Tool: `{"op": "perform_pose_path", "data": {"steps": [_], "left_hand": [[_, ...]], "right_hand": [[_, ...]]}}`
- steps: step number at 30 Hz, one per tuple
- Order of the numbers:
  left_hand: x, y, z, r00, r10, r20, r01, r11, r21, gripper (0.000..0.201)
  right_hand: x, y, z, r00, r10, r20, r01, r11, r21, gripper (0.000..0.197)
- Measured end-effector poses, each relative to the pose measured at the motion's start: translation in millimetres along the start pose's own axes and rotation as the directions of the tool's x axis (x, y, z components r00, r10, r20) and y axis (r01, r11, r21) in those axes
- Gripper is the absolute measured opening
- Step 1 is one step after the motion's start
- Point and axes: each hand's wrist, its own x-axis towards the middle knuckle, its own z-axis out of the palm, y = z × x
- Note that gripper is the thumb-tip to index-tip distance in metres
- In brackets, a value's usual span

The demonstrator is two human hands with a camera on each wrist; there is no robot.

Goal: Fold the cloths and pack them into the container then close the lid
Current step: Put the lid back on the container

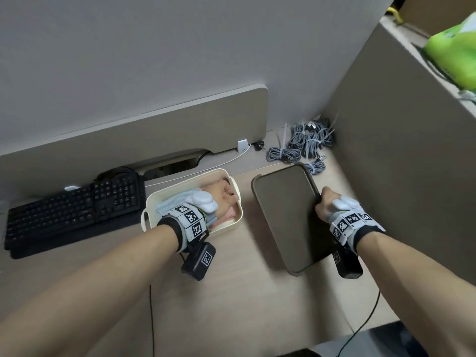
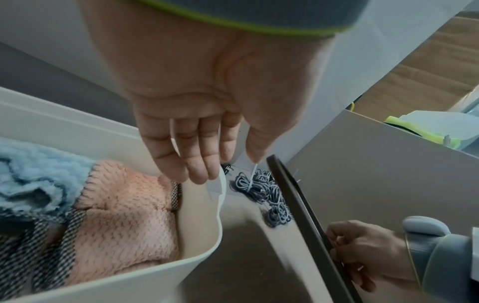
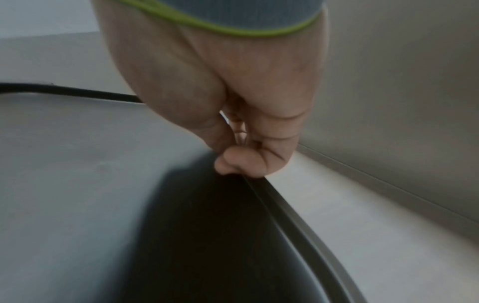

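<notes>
A cream container (image 1: pixel 159 197) (image 2: pixel 202 235) stands on the desk with a pink cloth (image 2: pixel 124 221) (image 1: pixel 231 211), a light blue cloth (image 2: pixel 33 176) (image 1: pixel 170 203) and a black-and-white checked cloth (image 2: pixel 46 262) inside. My left hand (image 1: pixel 221 195) (image 2: pixel 197 160) hovers over the container's right end, fingers straight and relaxed, tips near the inner wall. The dark brown lid (image 1: pixel 286 215) (image 2: pixel 311 231) (image 3: pixel 103 184) is tilted up off the desk to the right. My right hand (image 1: pixel 324 204) (image 3: pixel 241 162) (image 2: pixel 362 252) grips its right edge.
A black keyboard (image 1: pixel 74 212) lies left of the container. Bundled grey cables (image 1: pixel 306 143) (image 2: pixel 261 190) sit at the back right corner. Beige partitions (image 1: pixel 401 150) wall the desk at the back and right. A green object (image 1: pixel 456 57) sits beyond the right partition.
</notes>
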Motion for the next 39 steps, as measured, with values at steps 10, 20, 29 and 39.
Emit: {"op": "perform_pose_path", "data": {"steps": [10, 20, 29, 39], "left_hand": [[-13, -7, -37, 0.995, 0.001, -0.098, -0.029, 0.958, -0.284, 0.020], [-39, -134, -80, 0.980, -0.124, -0.157, 0.091, 0.975, -0.203, 0.029], [-19, -218, -104, 0.913, -0.382, -0.141, 0.338, 0.904, -0.262, 0.044], [8, -234, -86, 0.926, -0.370, -0.073, 0.342, 0.907, -0.246, 0.040]], "right_hand": [[-16, -71, -20, 0.944, -0.312, -0.106, 0.313, 0.950, -0.008, 0.022], [-60, -213, 4, 0.804, -0.586, -0.100, 0.589, 0.808, -0.007, 0.018], [-50, -229, 27, 0.943, -0.316, -0.102, 0.312, 0.949, -0.055, 0.054], [-13, -225, 48, 0.978, -0.207, 0.031, 0.207, 0.978, 0.003, 0.039]]}}
